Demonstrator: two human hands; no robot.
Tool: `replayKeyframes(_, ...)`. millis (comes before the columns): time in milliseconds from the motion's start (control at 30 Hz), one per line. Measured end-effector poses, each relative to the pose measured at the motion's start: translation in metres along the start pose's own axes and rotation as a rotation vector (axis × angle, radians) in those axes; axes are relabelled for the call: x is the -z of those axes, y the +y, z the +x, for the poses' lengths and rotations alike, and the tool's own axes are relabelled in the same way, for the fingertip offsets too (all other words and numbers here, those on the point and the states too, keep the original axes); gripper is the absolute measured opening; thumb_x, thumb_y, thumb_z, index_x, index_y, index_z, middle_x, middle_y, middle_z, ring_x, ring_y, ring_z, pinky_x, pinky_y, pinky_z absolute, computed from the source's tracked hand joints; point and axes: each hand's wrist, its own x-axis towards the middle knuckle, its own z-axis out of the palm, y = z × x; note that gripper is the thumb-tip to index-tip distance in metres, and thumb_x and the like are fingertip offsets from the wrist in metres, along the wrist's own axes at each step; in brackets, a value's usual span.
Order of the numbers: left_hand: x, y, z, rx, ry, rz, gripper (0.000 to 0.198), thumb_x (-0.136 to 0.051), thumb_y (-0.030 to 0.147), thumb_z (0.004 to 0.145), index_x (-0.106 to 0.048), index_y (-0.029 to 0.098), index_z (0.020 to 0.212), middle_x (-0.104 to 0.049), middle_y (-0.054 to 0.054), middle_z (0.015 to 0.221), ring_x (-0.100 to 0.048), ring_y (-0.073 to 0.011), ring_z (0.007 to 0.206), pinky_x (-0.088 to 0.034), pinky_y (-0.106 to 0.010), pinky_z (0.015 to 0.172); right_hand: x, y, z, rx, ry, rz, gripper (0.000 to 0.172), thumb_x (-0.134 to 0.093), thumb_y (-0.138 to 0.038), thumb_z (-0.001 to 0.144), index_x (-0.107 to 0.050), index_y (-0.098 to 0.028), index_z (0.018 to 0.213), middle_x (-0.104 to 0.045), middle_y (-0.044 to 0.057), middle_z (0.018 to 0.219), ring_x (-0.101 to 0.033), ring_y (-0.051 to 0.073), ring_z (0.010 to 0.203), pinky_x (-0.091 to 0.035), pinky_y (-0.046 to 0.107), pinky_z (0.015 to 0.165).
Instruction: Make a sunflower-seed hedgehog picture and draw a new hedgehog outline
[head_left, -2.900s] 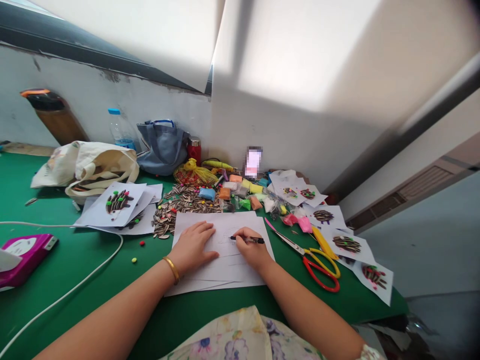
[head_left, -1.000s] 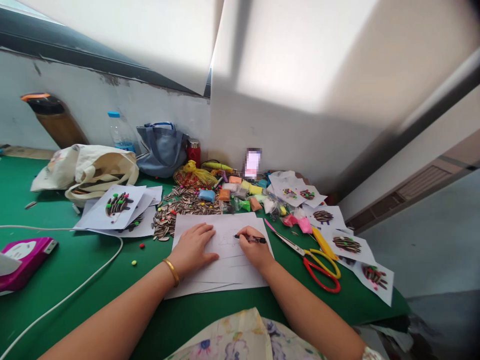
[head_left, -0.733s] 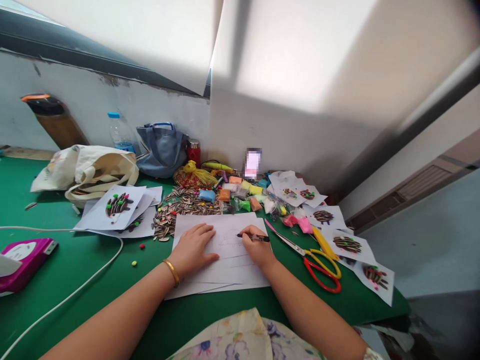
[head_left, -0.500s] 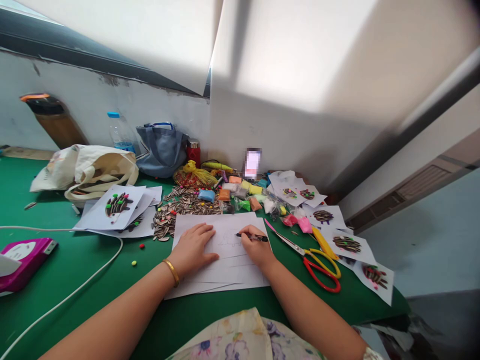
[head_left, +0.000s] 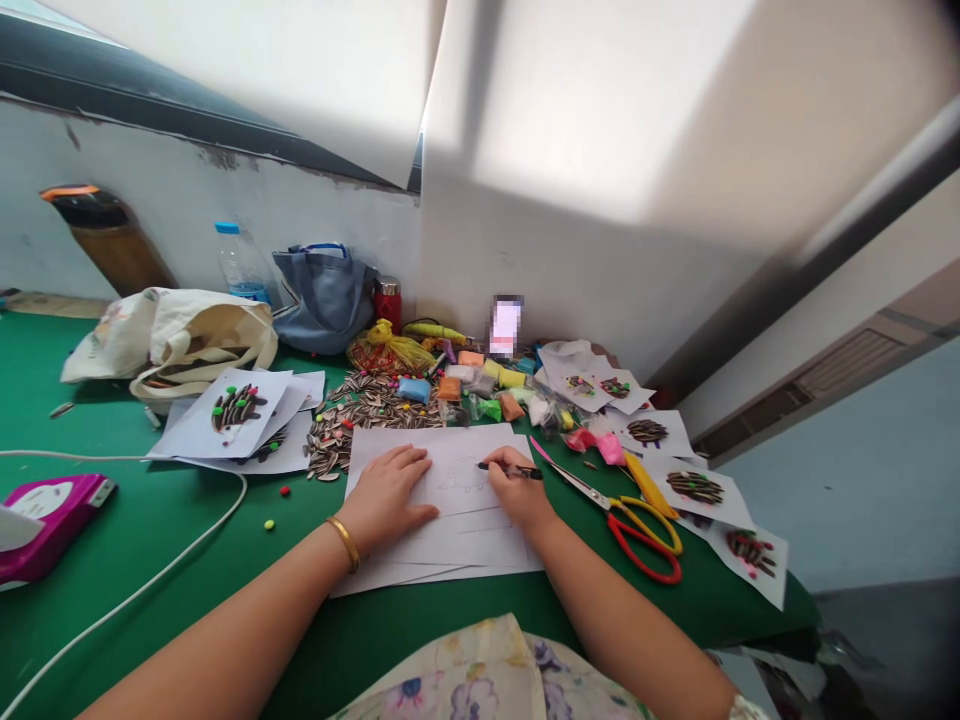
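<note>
My left hand [head_left: 390, 495] lies flat on the left part of a white sheet of paper [head_left: 457, 535], fingers spread and holding nothing. Between my hands the sheet bears a faint line drawing [head_left: 461, 474] of a rounded shape. A black pen [head_left: 525, 472] is gripped in my right hand [head_left: 517, 490], its tip at the drawing's upper right edge. More sheets lie beneath the top one. Striped seeds [head_left: 367, 415] are heaped just behind the paper, beside small bags of coloured clay [head_left: 511, 379].
Scissors [head_left: 600, 498] and a yellow cutter [head_left: 649, 485] lie right of the paper. Seed pictures [head_left: 694, 487] are at both sides. Behind stand a blue bag [head_left: 322, 300], a cloth bag [head_left: 180, 335] and a phone [head_left: 505, 326]. At left are a purple power strip [head_left: 67, 510] and white cable.
My right hand and the pen have shifted slightly to the right and up, uncovering more of the drawing. My left hand has stayed in place.
</note>
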Motion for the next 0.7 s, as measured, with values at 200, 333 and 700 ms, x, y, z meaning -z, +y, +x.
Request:
replayKeyframes(200, -0.0022, -0.0018, 0.0003, -0.006, 0.014, -0.019, 0.067, -0.071, 0.05, 0.07, -0.059, 0.021, 0.13, -0.051, -0.009, 0.143, -0.038, -0.0314, 0.136, -0.027, -0.046, 0.114, 0.0002, -0.0008, -0.0005, 0.017, -0.016, -0.042, 0.016, -0.048, -0.025, 0.077, -0.064, -0.022, 0.079, -0.061, -0.003, 0.064, -0.054, 0.016, 0.06, -0.038, 0.026, 0.056)
replayKeyframes(333, -0.0018, -0.0016, 0.0003, -0.003, 0.014, -0.031, 0.067, -0.071, 0.05, 0.07, -0.059, 0.022, 0.129, -0.051, -0.009, 0.143, -0.038, -0.0314, 0.136, -0.026, -0.046, 0.114, 0.0009, -0.0006, 0.0001, 0.011, -0.004, -0.027, 0.015, -0.048, -0.025, 0.076, -0.063, -0.022, 0.076, -0.061, -0.002, 0.065, -0.055, 0.017, 0.062, -0.039, 0.026, 0.057)
replayKeyframes(700, -0.0013, -0.0002, 0.0004, 0.0, 0.011, -0.023, 0.066, -0.07, 0.049, 0.071, -0.059, 0.022, 0.13, -0.051, -0.009, 0.143, -0.038, -0.0316, 0.136, -0.027, -0.047, 0.114, 0.0015, 0.0022, 0.0013, 0.012, -0.001, -0.049, 0.016, -0.047, -0.026, 0.078, -0.063, -0.023, 0.08, -0.061, -0.002, 0.066, -0.055, 0.017, 0.063, -0.038, 0.027, 0.056)
